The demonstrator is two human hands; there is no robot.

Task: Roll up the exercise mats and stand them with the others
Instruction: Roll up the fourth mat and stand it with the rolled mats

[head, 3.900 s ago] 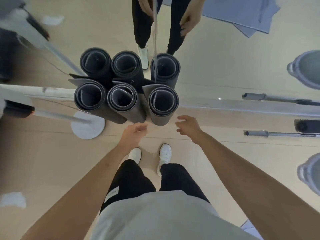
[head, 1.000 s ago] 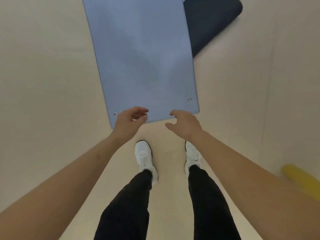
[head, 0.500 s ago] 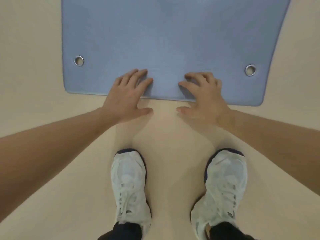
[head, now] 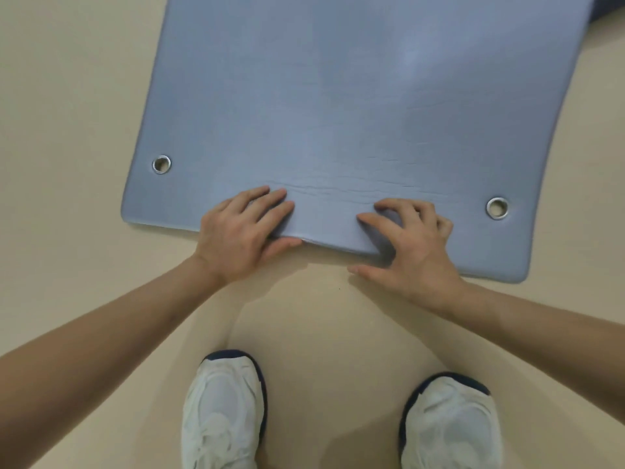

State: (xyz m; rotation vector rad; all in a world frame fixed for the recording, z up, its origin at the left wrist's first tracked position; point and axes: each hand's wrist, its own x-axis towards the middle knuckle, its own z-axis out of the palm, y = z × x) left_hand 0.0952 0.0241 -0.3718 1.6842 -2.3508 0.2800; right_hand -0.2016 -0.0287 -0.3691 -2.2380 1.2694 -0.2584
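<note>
The left hand [head: 241,231] grips the near edge of the blue mat [head: 355,96], fingers on top and thumb tucked against the rim. The right hand [head: 412,245] holds the same edge, fingers arched on top and thumb low by the floor [head: 67,130]. The mat lies flat and unrolled toward 12 o'clock, with a metal eyelet at 10 o'clock [head: 161,164], another at 2 o'clock [head: 496,208], and white shoes [head: 223,411] at 6 o'clock.
</note>
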